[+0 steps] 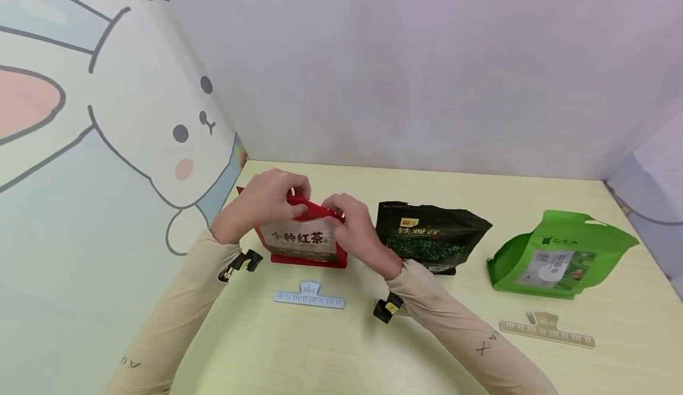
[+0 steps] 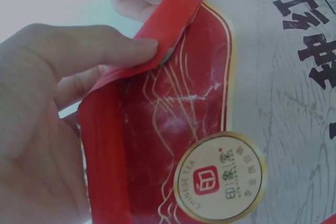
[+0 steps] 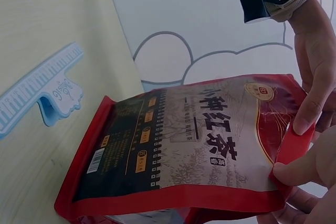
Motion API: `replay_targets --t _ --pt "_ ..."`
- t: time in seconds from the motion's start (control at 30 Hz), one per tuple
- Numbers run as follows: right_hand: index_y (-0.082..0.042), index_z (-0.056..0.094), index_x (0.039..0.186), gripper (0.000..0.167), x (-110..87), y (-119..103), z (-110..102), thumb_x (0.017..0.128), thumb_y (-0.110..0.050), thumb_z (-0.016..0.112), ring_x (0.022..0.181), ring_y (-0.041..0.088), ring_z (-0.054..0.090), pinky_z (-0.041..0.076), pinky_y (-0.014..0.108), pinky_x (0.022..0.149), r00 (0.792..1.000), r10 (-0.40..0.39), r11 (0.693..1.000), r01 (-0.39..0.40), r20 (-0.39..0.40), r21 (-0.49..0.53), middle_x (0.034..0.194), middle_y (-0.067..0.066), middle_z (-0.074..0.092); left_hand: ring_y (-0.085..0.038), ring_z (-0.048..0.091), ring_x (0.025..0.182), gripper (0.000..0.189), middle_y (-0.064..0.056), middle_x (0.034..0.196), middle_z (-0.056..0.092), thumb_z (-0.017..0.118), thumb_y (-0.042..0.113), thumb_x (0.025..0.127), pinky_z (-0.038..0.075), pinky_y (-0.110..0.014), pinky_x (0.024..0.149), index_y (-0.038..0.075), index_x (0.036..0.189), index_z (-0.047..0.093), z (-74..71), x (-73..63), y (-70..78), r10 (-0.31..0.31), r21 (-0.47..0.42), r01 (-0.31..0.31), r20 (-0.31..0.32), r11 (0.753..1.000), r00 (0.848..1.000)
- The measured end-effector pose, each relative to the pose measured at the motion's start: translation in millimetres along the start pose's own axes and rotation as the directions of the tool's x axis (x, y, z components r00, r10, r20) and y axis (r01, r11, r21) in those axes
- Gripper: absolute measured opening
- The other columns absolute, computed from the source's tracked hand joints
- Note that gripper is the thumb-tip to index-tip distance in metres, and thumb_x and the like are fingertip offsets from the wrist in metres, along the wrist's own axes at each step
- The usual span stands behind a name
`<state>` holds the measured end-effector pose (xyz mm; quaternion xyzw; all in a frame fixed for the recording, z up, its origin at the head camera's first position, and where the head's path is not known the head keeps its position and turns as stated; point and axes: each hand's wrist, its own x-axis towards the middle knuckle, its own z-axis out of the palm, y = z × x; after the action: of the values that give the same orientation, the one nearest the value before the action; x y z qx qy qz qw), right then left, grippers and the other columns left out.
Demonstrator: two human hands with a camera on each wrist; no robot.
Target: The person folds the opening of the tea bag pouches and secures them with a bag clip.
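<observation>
A red tea bag [image 1: 301, 238] with a pale label stands upright at the left of the table. My left hand [image 1: 272, 196] pinches its red top edge between thumb and fingers. Close beside it, my right hand [image 1: 354, 226] pinches the same edge further right. In the left wrist view the edge is folded over under the left thumb [image 2: 115, 48], with the other hand's fingertips just beyond. The right wrist view shows the tea bag's front [image 3: 194, 135] and both thumbs on its top strip. A blue clip [image 1: 309, 296] lies on the table in front of the bag.
A black tea bag [image 1: 427, 238] stands right of the red one, and a green bag [image 1: 560, 258] stands farther right. A tan clip [image 1: 546, 328] lies before the green bag. Another clip is mostly hidden under my right wrist. Walls rise behind and at left.
</observation>
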<state>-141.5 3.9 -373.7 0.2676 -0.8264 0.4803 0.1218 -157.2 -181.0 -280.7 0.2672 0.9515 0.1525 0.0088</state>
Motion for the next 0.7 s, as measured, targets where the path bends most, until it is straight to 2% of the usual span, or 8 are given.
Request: replay_targets --t 0.27,0.5,0.7 --pt "-0.008 0.066 0.099 0.012 1.3 -2.6 0.4 0.087 -0.005 0.066 0.073 0.014 0.049 0.045 0.026 0.063 1.0 -0.014 1.0 0.014 0.001 -0.008 0.082 0.002 0.057 -0.018 0.058 0.073 0.009 0.0 0.082 0.066 0.073 0.012 0.079 0.052 -0.032 0.066 0.016 0.086 0.07 2.1 2.2 1.7 0.014 0.003 -0.014 0.001 1.0 1.0" --pt "-0.008 0.068 0.092 0.006 4.8 -3.8 0.7 0.087 -0.005 0.067 0.072 0.013 0.048 0.044 0.025 0.062 0.999 -0.044 0.999 0.044 -0.022 -0.022 0.084 0.001 0.061 -0.017 0.058 0.072 0.007 0.001 0.08 0.067 0.074 0.011 0.08 0.051 -0.031 0.067 0.015 0.085 0.073 0.4 1.2 2.7 0.077 0.01 -0.077 -0.028 0.997 0.997" --pt "-0.008 0.068 0.088 0.004 4.7 -5.6 0.9 0.087 -0.005 0.067 0.072 0.012 0.049 0.046 0.024 0.065 0.999 -0.034 0.999 0.034 0.012 -0.041 0.083 0.0 0.06 -0.013 0.056 0.067 0.011 0.005 0.073 0.064 0.075 0.007 0.079 0.05 -0.029 0.064 0.016 0.076 0.071 1.7 -0.2 -2.9 0.141 -0.001 -0.141 -0.036 0.99 0.989"
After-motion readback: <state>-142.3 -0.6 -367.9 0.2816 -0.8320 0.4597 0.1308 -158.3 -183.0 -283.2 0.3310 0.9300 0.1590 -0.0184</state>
